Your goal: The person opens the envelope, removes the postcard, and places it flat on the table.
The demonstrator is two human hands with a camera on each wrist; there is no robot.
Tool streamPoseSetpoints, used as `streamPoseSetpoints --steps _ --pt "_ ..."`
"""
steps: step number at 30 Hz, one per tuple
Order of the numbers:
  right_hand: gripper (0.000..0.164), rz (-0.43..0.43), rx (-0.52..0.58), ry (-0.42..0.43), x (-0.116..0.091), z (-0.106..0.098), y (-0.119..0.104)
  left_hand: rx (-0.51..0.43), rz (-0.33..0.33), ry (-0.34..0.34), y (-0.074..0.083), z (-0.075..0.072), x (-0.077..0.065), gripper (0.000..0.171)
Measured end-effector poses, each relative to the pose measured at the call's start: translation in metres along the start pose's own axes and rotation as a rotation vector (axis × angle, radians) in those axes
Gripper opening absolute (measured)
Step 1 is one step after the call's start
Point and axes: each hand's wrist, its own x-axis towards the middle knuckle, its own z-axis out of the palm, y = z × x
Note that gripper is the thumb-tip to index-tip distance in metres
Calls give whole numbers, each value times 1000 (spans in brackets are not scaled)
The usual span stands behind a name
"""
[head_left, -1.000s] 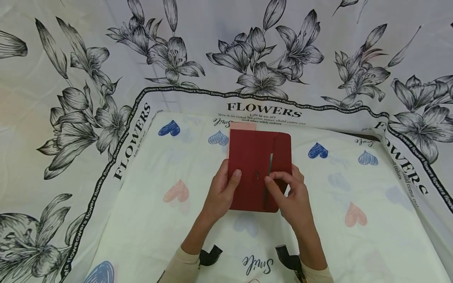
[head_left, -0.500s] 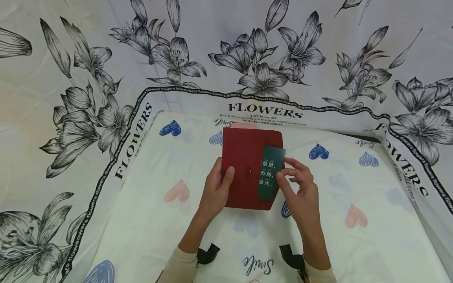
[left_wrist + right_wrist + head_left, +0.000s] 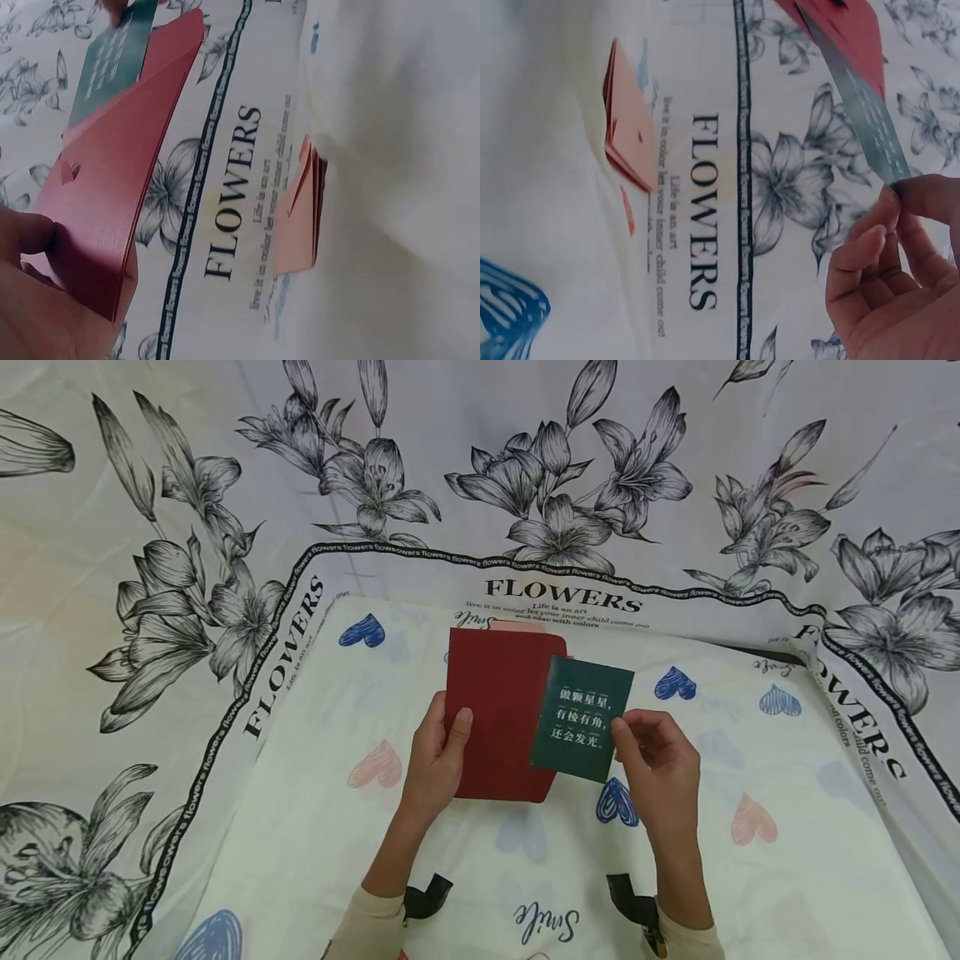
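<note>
- My left hand point(image 3: 435, 756) grips the red envelope point(image 3: 498, 710) by its left edge, the thumb lying on its front face.
- My right hand point(image 3: 662, 764) pinches the green card point(image 3: 581, 718) at its right edge, between thumb and fingertips, the other fingers curled in.
- The green card tilts a little and carries 3 lines of white Chinese characters; its left part overlaps the right side of the red envelope, though I cannot tell whether the 2 touch.
- I have both the envelope and the card up above the surface point(image 3: 300, 835), which is covered in a pale cloth printed with hearts and "Smile".
- Beyond the red envelope, a pink folded piece point(image 3: 296, 225) rests on the surface, mostly hidden from my head view.
- Behind everything stands white fabric point(image 3: 420, 410) with black line-drawn lilies and the word "FLOWERS".
- At each wrist, near my cream sleeves point(image 3: 371, 927), sits a black curved piece point(image 3: 429, 896).
</note>
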Motion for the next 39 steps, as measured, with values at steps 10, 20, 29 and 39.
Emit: streamPoseSetpoints --steps 10,20,29,39 --pt "32 110 -108 93 35 -37 28 -5 2 79 0 -28 2 30" --pt "42 239 -287 -98 85 -35 73 18 -43 59 1 -32 -2 30" --pt "46 287 -454 -239 109 -21 103 50 -52 38 0 -29 -4 29" --pt "39 289 -619 -323 126 -8 124 21 -72 28 4 -28 -7 28"
